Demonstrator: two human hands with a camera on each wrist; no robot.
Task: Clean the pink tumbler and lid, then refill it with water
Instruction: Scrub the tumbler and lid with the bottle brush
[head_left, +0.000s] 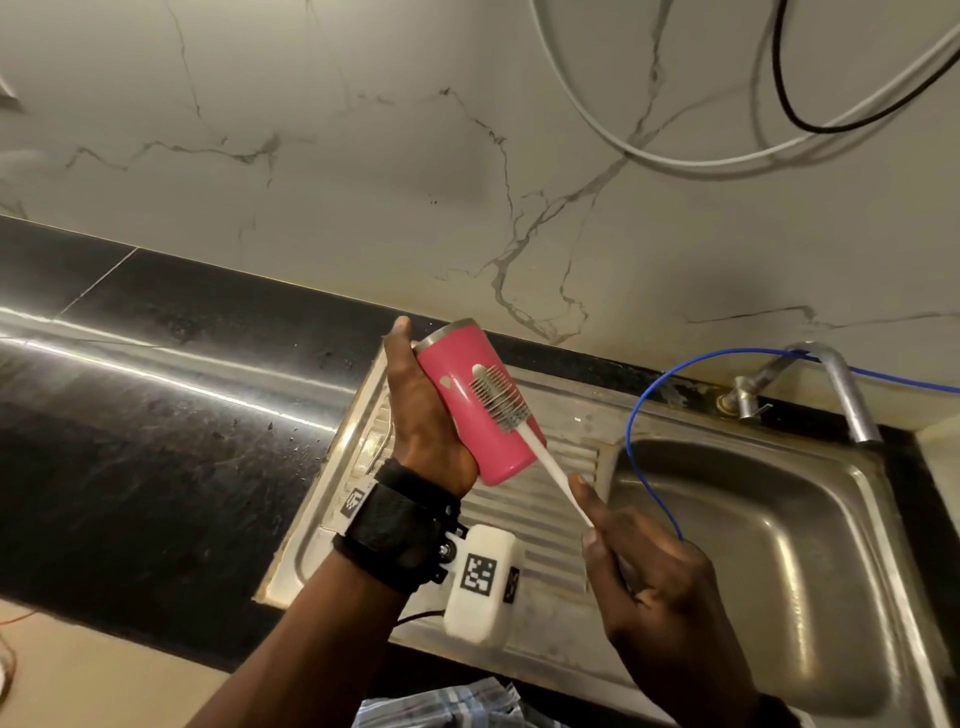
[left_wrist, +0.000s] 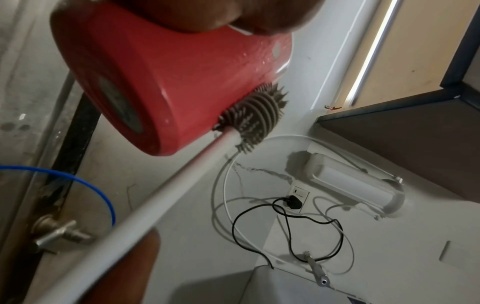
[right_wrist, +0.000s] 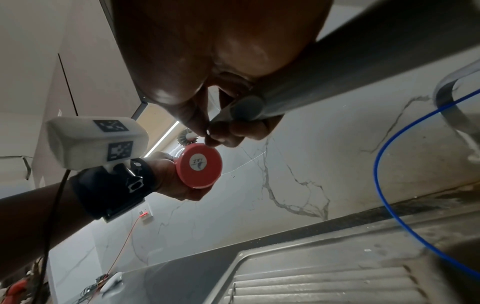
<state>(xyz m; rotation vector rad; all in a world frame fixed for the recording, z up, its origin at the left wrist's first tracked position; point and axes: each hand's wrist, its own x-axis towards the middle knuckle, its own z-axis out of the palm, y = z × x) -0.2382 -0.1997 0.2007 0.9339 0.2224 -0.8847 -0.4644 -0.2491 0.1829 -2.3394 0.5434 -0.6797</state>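
Pink tumbler (head_left: 470, 410) held in the air above the ribbed drainboard of the sink (head_left: 561, 462), near the back edge of the desk (head_left: 156, 415); it is tilted, metal rim up and away toward the wall, base down toward the person. No lid on it in the head view; rim looks open. Water drops on its side in the left wrist view. Round pale sticker with writing on the base, seen in the right wrist view. Left hand (head_left: 421, 415) wraps the tumbler from the left side, thumb up near the rim, fingers curled behind it, clamped on it. Brush (head_left: 501, 397) with grey ribbed bristles and a long white handle lies against the outer side of the tumbler, bristles touching the pink wall about mid-height toward the base. Right hand (head_left: 644, 566) grips the low end of the brush handle, fingers curled round it, thumb and forefinger stretched along it, over the front part of the sink between drainboard and basin. Blue tube (head_left: 644, 415) loops from the tap (head_left: 831, 384) at the back right down behind the right hand. Marbled wall (head_left: 363, 182) behind, with white and black cables (head_left: 779, 104) hanging at the top right. Black strap and white camera box on the left wrist.
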